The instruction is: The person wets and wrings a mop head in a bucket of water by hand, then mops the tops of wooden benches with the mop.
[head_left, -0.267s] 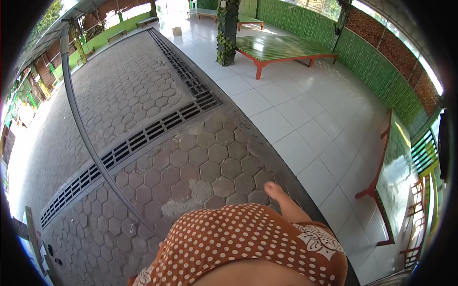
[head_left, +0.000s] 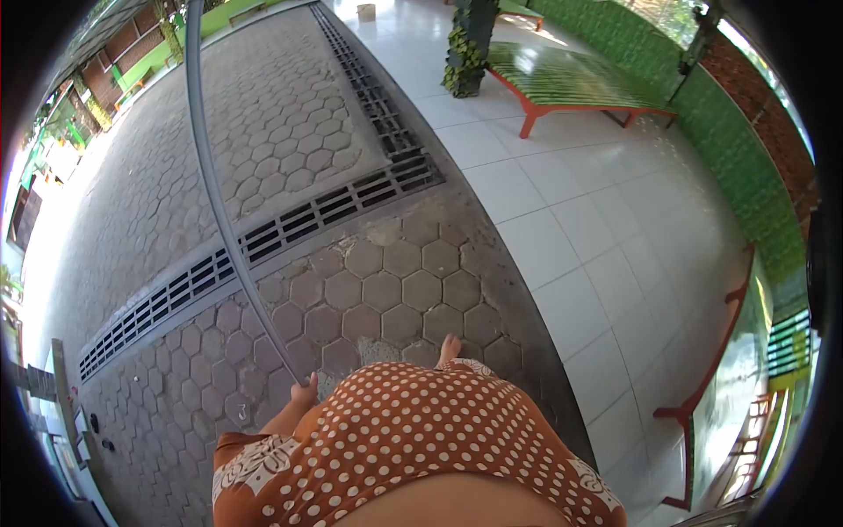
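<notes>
My left hand reaches forward from the patterned left sleeve, with a thumb and fingertips apart. It overlaps the lower visible end of a long grey pole; whether they touch is unclear. I make out no object in this hand. My right hand is out of sight; the right sleeve shows at the lower right. What looks like a bare foot pokes out past the front of the brown dotted clothing, above hexagonal pavers.
A slotted drain crosses the paving and turns away beside the white tiled floor. Low green platforms with red legs stand on the tiles. A leafy pillar rises near the far platform.
My left hand has come into view, while my right hand has dropped out of it. The foot now shows past the clothing. The surroundings have shifted rightward and upward in view.
</notes>
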Motion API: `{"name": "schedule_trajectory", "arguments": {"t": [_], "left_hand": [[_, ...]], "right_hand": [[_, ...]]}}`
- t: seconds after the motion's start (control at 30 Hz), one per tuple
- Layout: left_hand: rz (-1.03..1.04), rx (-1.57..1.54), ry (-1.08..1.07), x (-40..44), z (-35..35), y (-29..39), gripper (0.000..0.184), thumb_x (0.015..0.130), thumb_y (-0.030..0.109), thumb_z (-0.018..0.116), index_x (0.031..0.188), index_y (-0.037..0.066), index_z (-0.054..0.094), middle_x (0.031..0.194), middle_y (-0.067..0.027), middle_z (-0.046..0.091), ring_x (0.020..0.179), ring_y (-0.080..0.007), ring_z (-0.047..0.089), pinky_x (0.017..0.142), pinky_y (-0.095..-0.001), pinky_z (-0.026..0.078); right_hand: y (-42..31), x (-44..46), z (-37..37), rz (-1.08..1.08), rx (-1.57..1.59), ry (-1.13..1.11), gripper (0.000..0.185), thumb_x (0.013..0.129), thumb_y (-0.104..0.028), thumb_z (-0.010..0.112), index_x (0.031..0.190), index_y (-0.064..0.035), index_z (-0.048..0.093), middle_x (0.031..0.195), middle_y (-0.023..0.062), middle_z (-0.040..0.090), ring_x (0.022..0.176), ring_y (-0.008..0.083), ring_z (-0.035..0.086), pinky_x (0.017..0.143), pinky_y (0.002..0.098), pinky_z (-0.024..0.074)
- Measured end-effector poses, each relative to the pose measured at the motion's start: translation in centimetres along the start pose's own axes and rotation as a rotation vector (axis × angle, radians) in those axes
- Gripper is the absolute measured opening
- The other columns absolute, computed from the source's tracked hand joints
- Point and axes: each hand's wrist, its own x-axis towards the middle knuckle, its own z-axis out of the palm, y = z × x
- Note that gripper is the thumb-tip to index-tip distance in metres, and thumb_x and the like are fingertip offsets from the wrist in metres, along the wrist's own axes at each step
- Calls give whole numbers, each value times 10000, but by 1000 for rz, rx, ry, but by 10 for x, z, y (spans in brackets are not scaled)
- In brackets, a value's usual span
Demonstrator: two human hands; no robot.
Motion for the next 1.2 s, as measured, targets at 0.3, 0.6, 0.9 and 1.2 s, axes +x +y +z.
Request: {"name": "schedule_trajectory", "arguments": {"t": [0.3, 0.6, 0.9, 1.2], "left_hand": [[-70, -207, 184, 137, 10, 228, 332, 756, 359, 668, 690, 64, 531, 619, -28, 509, 585, -148, 471, 546, -318, 406], [113, -313, 82, 318, -7, 324, 281, 734, 201, 678, 658, 95, 429, 561, 24, 419, 507, -77, 378, 443, -263, 336], [-228, -584, 74, 478, -57, 578, 274, 713, 138, 686, 648, 108, 422, 577, 4, 441, 461, -110, 426, 418, -263, 365], [-75, -365, 266, 582, -50, 737, 290, 635, 119, 731, 604, 110, 443, 543, 6, 440, 486, -128, 413, 461, -325, 366]], "right_hand": [[-312, 131, -360, -283, -528, 246, 312, 790, -221, 474, 1006, -33, 598, 1073, 179, 580, 1017, 301, 548, 832, 430, 440], [-745, 139, -582, -934, 619, 322, 223, 890, -252, 500, 970, -54, 563, 728, 19, 577, 628, 94, 522, 552, 250, 428], [-701, 239, -578, -178, -160, 26, 301, 841, -247, 490, 1000, -12, 588, 878, 105, 642, 796, 267, 596, 701, 386, 459], [-939, 459, -861, -358, -523, 135, 346, 792, -230, 523, 1043, 1, 583, 964, 135, 635, 931, 292, 591, 765, 380, 460]]}}
